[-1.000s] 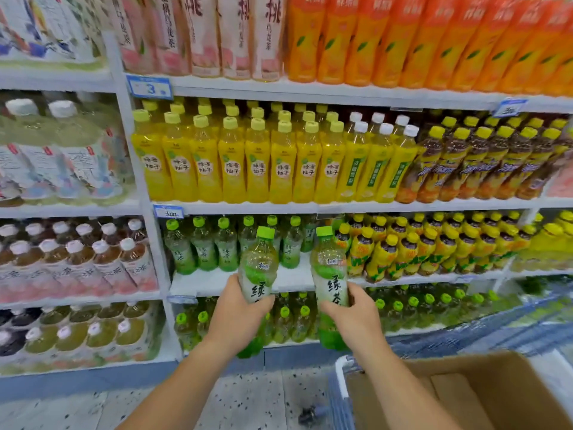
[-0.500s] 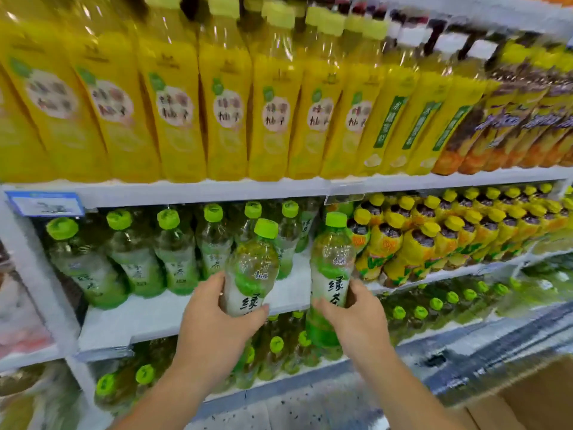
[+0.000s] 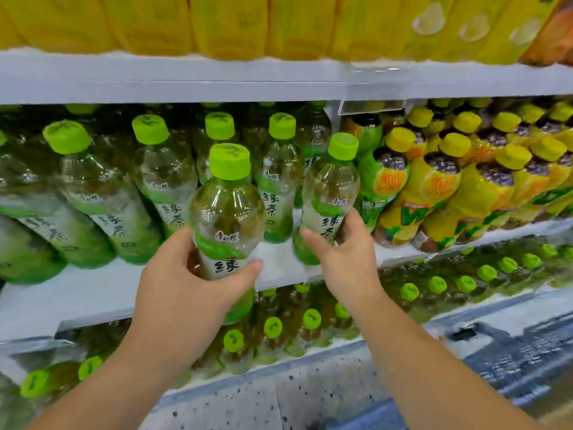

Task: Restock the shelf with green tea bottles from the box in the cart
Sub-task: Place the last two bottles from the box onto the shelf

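Note:
My left hand (image 3: 183, 283) grips a green tea bottle (image 3: 228, 209) with a lime-green cap, held upright just in front of the white shelf (image 3: 77, 293). My right hand (image 3: 347, 252) grips a second green tea bottle (image 3: 328, 193), whose base is over the shelf's front, beside the yellow bottles. Rows of the same green tea bottles (image 3: 102, 193) stand further back on this shelf, to the left and behind. The box and the cart are out of view.
Yellow-capped tea bottles (image 3: 434, 187) fill the shelf's right part. The shelf board above (image 3: 186, 76) carries yellow bottles and hangs low over the caps. A lower shelf holds more green-capped bottles (image 3: 273, 330). Speckled floor (image 3: 248, 405) lies below.
The view has closed in on the green tea shelf. Both hands have carried their bottles forward and up; the right bottle has reached the shelf front.

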Demonstrator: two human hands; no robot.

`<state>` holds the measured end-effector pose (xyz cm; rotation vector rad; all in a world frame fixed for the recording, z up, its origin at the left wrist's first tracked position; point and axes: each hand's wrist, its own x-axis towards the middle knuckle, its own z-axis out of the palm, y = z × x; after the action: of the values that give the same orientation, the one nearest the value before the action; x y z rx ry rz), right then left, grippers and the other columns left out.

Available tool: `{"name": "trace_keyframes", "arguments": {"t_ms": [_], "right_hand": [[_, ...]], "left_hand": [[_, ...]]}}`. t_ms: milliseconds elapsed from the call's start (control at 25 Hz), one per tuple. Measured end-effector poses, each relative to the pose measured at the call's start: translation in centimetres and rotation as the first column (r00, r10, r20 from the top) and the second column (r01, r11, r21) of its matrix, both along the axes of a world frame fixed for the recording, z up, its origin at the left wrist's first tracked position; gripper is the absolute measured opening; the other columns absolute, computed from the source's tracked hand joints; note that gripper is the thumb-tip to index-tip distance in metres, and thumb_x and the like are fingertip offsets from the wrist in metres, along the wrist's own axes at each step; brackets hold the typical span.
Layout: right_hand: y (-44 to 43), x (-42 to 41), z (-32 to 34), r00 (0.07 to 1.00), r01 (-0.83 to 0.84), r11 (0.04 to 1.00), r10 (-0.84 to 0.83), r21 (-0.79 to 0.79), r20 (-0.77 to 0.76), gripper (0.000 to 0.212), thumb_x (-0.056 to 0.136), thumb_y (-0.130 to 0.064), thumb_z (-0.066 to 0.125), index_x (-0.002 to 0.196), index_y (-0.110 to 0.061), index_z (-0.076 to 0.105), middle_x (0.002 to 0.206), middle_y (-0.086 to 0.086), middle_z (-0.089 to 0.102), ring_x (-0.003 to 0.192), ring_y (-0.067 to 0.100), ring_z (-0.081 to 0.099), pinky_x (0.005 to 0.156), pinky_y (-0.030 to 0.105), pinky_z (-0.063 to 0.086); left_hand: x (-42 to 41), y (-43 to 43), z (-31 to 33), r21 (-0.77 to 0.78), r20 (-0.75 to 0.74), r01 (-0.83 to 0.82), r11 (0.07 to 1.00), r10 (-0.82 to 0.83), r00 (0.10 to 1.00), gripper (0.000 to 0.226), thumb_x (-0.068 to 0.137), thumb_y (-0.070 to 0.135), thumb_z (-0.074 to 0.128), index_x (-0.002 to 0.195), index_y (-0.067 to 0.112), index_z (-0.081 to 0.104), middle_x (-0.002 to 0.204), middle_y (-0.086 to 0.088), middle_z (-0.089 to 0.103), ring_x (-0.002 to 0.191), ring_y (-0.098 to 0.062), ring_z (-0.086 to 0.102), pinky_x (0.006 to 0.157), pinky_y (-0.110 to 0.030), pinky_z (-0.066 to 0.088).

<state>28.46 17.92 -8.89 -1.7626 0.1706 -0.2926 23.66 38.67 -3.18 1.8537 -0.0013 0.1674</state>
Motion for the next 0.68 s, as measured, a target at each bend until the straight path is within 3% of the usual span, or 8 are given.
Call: {"name": "trace_keyframes", "arguments": {"t_ms": [160, 280, 400, 560, 680], "right_hand": [[-0.1, -0.2, -1.1, 0.999, 0.04, 0.995, -0.04, -0.09, -0.003, 0.052, 0.082, -0.031, 0.078, 0.129, -0.033, 0.054, 0.118, -0.021, 0.066, 0.108, -0.006, 0.061, 0.091, 0.019, 0.051], [0.1, -1.5, -2.9, 0.983, 0.146, 0.961, -0.168, -0.237, -0.073, 0.058, 0.08, -0.046, 0.077, 0.132, -0.033, 0.054, 0.122, -0.019, 0.061, 0.113, 0.0, 0.056, 0.096, 0.029, 0.05], [0.1, -1.0, -3.7, 0.984, 0.151, 0.937, -0.174, -0.316, -0.045, 0.046, 0.086, -0.041, 0.072, 0.129, -0.035, 0.057, 0.113, -0.025, 0.062, 0.1, -0.006, 0.055, 0.083, 0.019, 0.047], [0.0, 0.7, -3.6, 0.977, 0.179, 0.919, -0.207, -0.35, -0.044, 0.037, 0.088, -0.037, 0.071, 0.123, -0.03, 0.06, 0.088, -0.017, 0.065, 0.076, -0.012, 0.057, 0.067, 0.015, 0.045], [0.2, 1.3, -3.5, 0.98, 0.18, 0.919, -0.199, -0.352, -0.019, 0.029, 0.088, -0.032, 0.072, 0.115, -0.03, 0.063, 0.092, -0.018, 0.066, 0.079, -0.01, 0.059, 0.067, 0.011, 0.045]], "left_hand": [[1.0, -0.8, -0.2, -0.011, 0.034, 0.002, 1.0, -0.001, 0.999, 0.036, 0.067, 0.027, 0.09, 0.09, 0.043, 0.066, 0.083, 0.028, 0.072, 0.074, 0.01, 0.066, 0.057, -0.001, 0.044], [1.9, -0.8, -0.5, -0.04, 0.056, 0.014, 0.999, -0.011, 0.998, 0.035, 0.071, 0.023, 0.089, 0.094, 0.038, 0.067, 0.089, 0.029, 0.072, 0.082, 0.011, 0.067, 0.062, 0.001, 0.044], [2.6, -0.7, -1.3, -0.054, 0.082, 0.012, 0.998, -0.008, 0.997, 0.037, 0.072, 0.023, 0.089, 0.096, 0.041, 0.066, 0.092, 0.027, 0.073, 0.085, 0.009, 0.068, 0.066, 0.0, 0.046], [2.8, -0.6, -1.9, -0.03, 0.116, -0.017, 0.999, 0.021, 0.993, 0.041, 0.07, 0.029, 0.089, 0.093, 0.05, 0.063, 0.094, 0.027, 0.071, 0.086, 0.008, 0.066, 0.066, -0.003, 0.047], [2.9, -0.4, -2.1, -0.029, 0.117, -0.047, 0.998, 0.05, 0.992, 0.04, 0.07, 0.032, 0.089, 0.094, 0.051, 0.064, 0.095, 0.028, 0.071, 0.087, 0.008, 0.066, 0.065, -0.006, 0.049]]}}
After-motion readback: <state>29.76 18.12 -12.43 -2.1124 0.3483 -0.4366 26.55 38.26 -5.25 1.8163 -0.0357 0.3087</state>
